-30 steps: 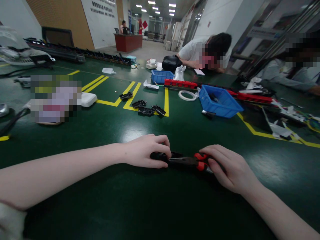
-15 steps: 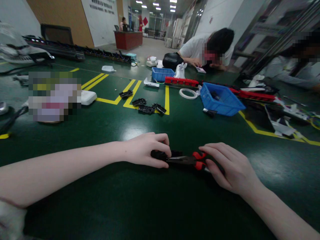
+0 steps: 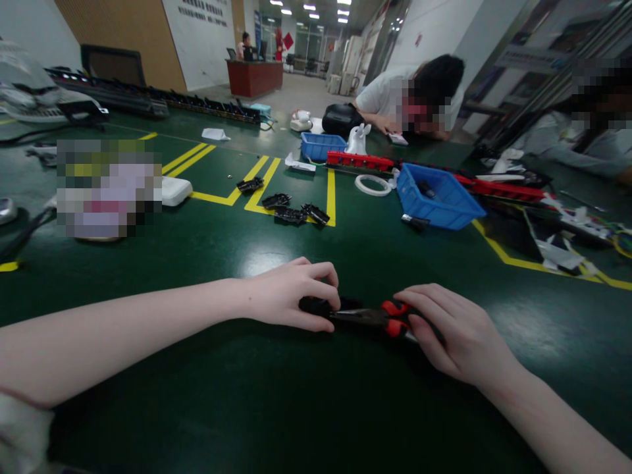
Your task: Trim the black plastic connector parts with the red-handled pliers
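Head view shows the left hand [image 3: 296,296] with fingers closed around a black part [image 3: 316,306] on the green counter [image 3: 237,395], and the right hand [image 3: 457,332] with fingers clamped on the red-handled pliers [image 3: 368,317], tip at the part.

Your desk [image 3: 222,401] looks smooth and glossy; your pliers [image 3: 365,317] show shiny metal jaws and red, plastic-looking grips.

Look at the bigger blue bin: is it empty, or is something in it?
Not empty. A dark thing shows through the open top of the bigger blue bin. I cannot tell what it is.
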`<state>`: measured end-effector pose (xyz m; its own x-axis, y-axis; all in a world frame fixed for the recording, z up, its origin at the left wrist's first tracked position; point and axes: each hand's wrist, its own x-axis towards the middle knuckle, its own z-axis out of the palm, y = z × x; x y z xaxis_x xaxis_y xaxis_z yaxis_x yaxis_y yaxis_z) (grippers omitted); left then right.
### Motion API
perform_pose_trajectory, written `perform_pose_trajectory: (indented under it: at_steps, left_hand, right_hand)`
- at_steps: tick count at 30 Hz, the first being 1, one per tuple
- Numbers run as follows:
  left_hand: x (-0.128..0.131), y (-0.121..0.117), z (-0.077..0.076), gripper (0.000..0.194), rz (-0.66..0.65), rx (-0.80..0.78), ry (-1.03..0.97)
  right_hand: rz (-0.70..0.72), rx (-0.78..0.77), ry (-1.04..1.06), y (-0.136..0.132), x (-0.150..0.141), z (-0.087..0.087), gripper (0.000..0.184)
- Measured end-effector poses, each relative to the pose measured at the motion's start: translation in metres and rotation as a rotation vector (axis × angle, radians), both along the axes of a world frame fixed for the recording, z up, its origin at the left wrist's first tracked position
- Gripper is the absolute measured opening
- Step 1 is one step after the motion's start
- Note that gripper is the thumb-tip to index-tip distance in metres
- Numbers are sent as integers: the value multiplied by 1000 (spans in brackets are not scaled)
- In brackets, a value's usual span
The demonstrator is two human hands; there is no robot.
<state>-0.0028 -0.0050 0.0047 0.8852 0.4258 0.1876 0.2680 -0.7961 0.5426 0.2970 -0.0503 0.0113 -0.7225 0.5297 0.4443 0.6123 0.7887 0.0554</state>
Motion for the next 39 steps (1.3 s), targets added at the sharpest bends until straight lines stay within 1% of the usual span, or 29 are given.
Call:
perform_pose_trajectory:
  at_steps: [8,13,15,20,24,30,39]
  left_hand:
    - [1,0,0,21,-13,-11,-21]
    - [1,-2,-2,28,9,25,-31]
    - [1,-3,-4,28,8,68,-27]
    - [1,-5,-5,20,1,216,-33]
    - [1,-6,-3,19,-3,265,-5]
    - [1,-6,-1,19,-3,286,49]
    - [1,-5,-2,18,-9,293,54]
  right_hand:
    - [-23,-50,-37,0,-1,2,21]
    - [-53,-108,-24,-1,-1,1,22]
    - [-62,-134,-14,-1,1,0,22]
    - [-90,-152,-6,0,3,0,22]
    - [-106,-176,-2,-2,1,3,22]
    - [-120,-193,39,-3,4,2,21]
    - [-125,-192,90,-5,5,2,22]
